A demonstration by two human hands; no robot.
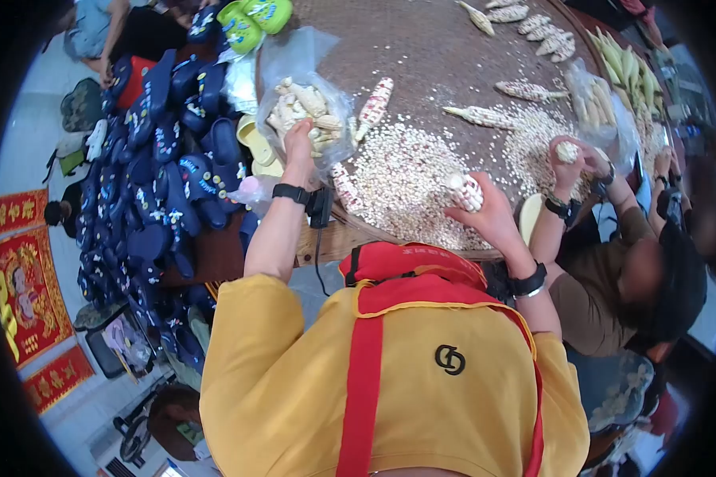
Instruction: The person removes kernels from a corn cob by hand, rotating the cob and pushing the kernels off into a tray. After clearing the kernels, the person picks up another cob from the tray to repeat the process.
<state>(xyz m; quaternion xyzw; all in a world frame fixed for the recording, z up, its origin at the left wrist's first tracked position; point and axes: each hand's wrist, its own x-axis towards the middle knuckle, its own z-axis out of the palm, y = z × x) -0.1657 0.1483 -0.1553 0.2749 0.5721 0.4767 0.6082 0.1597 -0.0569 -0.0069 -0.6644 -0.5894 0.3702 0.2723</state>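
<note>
My right hand (pixel 489 208) is wrapped round a partly stripped corn cob (pixel 465 192) above a pile of loose kernels (pixel 410 171). Over at the clear plastic bag (pixel 342 103) of bare cobs (pixel 304 105), my left hand (pixel 298 143) reaches in at the near edge; its fingertips lie against the cobs, and whether they grip one is hard to make out. A speckled cob (pixel 375 102) lies right of the bag, and another (pixel 346 187) rests at the left edge of the kernels.
A co-worker's hands (pixel 574 163) hold a cob at the right, over a second kernel pile (pixel 529 147). More cobs (pixel 533 91) and husked ears (pixel 628 67) lie beyond. Many blue clogs (pixel 147 175) are stacked left of the round brown table (pixel 374 32).
</note>
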